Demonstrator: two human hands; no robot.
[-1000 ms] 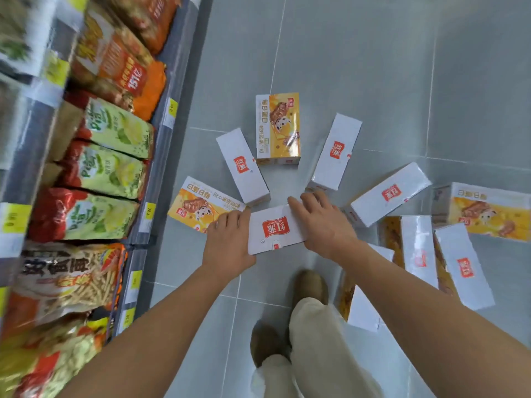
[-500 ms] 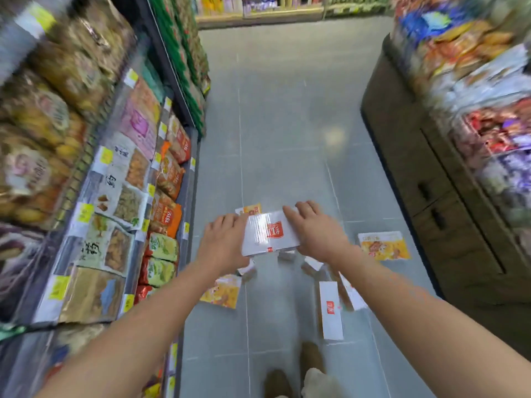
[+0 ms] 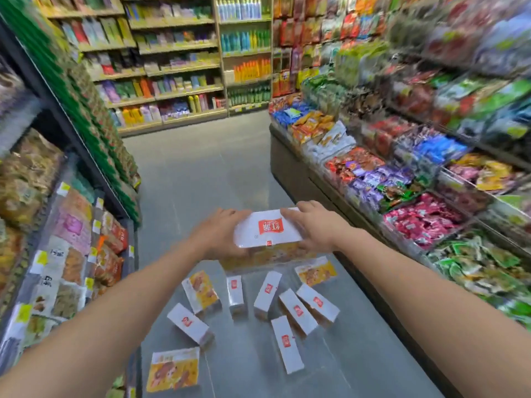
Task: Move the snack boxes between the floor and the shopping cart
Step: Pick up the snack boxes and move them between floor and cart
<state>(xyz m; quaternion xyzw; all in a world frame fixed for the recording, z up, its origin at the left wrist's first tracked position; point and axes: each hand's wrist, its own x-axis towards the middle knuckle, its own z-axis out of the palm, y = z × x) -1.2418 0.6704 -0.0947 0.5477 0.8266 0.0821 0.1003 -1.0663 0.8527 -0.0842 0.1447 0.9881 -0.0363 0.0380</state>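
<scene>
A white snack box (image 3: 268,229) with a red logo and yellow sides is held at about waist height over the aisle. My left hand (image 3: 219,234) grips its left end and my right hand (image 3: 311,228) grips its right end. Several more snack boxes lie scattered on the grey tile floor below, among them a white one (image 3: 287,344) near the middle and a yellow-faced one (image 3: 173,370) at the lower left. No shopping cart is in view.
Shelves of bagged snacks (image 3: 74,248) line the left side. A low display of snack packs (image 3: 416,196) runs along the right. Shelves of bottles (image 3: 244,53) stand across the far end of the grey aisle floor (image 3: 201,173).
Both hands have lifted the white box from the floor to waist height. The view has swung up from the floor to the aisle ahead.
</scene>
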